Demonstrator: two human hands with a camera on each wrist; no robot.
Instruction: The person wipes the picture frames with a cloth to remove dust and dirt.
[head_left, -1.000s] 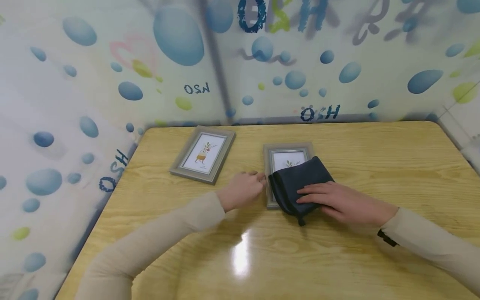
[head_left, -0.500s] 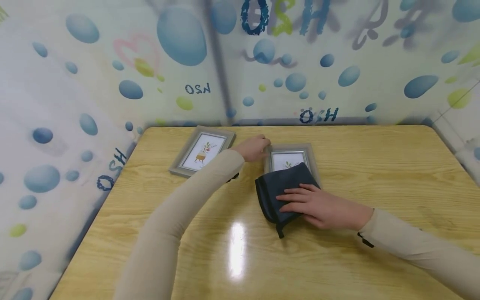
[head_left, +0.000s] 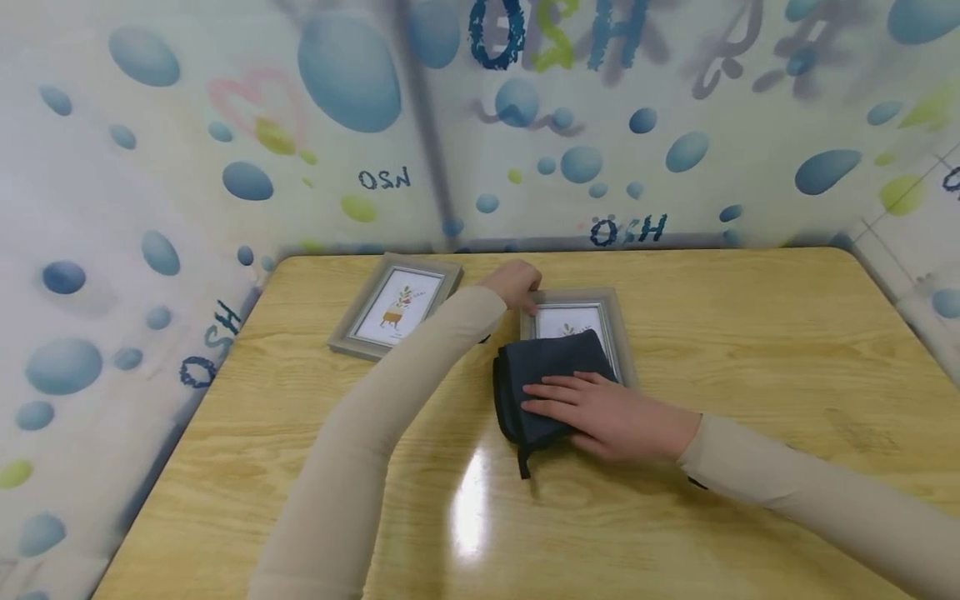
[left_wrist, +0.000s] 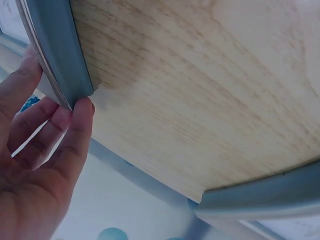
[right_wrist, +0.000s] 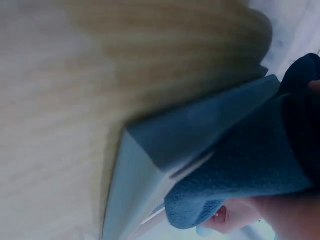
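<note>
On the table lie two picture frames with grey-beige borders. My left hand [head_left: 516,283] pinches the upper left corner of the right picture frame [head_left: 618,333]; in the left wrist view its thumb and fingers [left_wrist: 82,117] close on that corner. A folded dark blue cloth [head_left: 551,354] with a small dangling loop covers the lower part of this frame, including some of its print. My right hand [head_left: 618,417] rests on the cloth, its fingers straight and slightly spread. In the right wrist view the cloth [right_wrist: 250,155] overlaps the frame's edge [right_wrist: 200,125].
The left picture frame [head_left: 352,333], partly behind my left forearm, shows a printed plant drawing. The wood-grain table [head_left: 750,333] ends at a wall [head_left: 450,125] patterned with blue drops, which also runs along the left side.
My left hand has moved up from the right frame's left edge to its upper left corner. My right hand and the cloth have shifted left and slightly down over the frame.
</note>
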